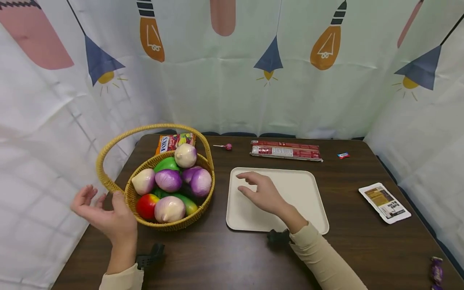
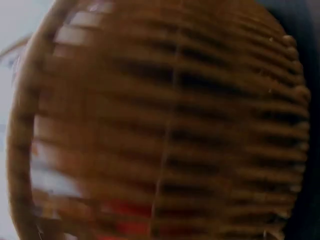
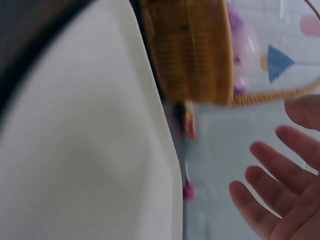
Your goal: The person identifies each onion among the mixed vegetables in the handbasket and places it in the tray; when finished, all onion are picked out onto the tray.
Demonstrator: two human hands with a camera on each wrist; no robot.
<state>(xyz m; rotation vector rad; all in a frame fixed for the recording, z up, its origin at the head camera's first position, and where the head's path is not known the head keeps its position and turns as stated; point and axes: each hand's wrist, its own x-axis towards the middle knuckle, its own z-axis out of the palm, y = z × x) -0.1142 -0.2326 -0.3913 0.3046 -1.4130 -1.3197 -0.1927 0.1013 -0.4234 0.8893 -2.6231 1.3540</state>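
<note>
A woven basket (image 1: 203, 201) with a tall looped handle stands left of centre on the dark table, filled with several toy onions, a red fruit (image 1: 146, 205) and green pieces. My left hand (image 1: 103, 211) hovers open just left of the basket, palm up, holding nothing; the left wrist view is filled by the blurred basket wall (image 2: 165, 125). My right hand (image 1: 259, 191) hangs open over the left part of a cream tray (image 1: 308, 201), fingers relaxed. In the right wrist view the tray (image 3: 85, 150), the basket (image 3: 190, 50) and my fingers (image 3: 260, 200) show.
At the back lie a Fox's candy bag (image 1: 174, 141), a lollipop (image 1: 226, 146), a long red packet (image 1: 286, 150) and a small wrapped sweet (image 1: 343, 155). A white sachet (image 1: 385, 202) lies at the right, a purple candy (image 1: 436, 272) near the front right corner. Curtains enclose the table.
</note>
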